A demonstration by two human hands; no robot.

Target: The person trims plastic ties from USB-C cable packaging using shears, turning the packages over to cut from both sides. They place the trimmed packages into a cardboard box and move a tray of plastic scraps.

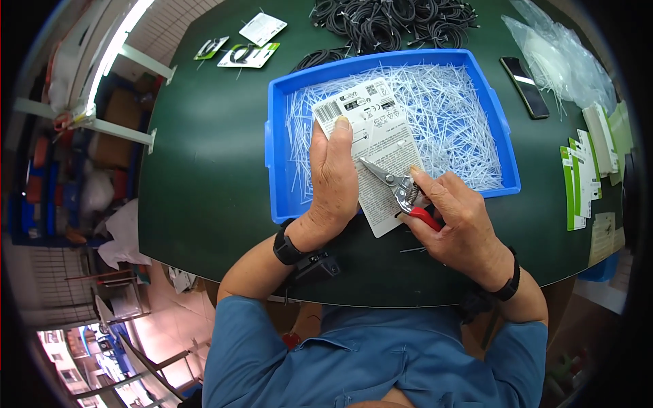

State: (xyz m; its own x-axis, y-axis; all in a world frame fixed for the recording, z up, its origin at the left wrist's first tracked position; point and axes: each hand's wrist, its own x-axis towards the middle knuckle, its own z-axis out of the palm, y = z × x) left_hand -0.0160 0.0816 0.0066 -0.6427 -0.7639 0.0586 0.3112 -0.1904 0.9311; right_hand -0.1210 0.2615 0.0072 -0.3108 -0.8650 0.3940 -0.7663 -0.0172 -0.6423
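My left hand (333, 173) is closed on a printed white backing card (384, 146), its thumb lying over the card's face near the barcode. The card is tilted above the near edge of a blue tray (273, 170). In my right hand (459, 214) is a pair of small snips (406, 192) with red handles and metal blades. Their tips rest at or just over the middle of the card; whether a tie lies between the blades is too small to tell. Behind the card, the tray holds a thick layer of thin white plastic ties (449, 122).
Coiled black cables (394, 24) are heaped behind the tray. Carded packs (249, 54) lie at the far left. A dark phone (525, 88), a clear plastic bag (568, 58) and green-edged cards (577, 183) are along the right side of the green table (204, 170).
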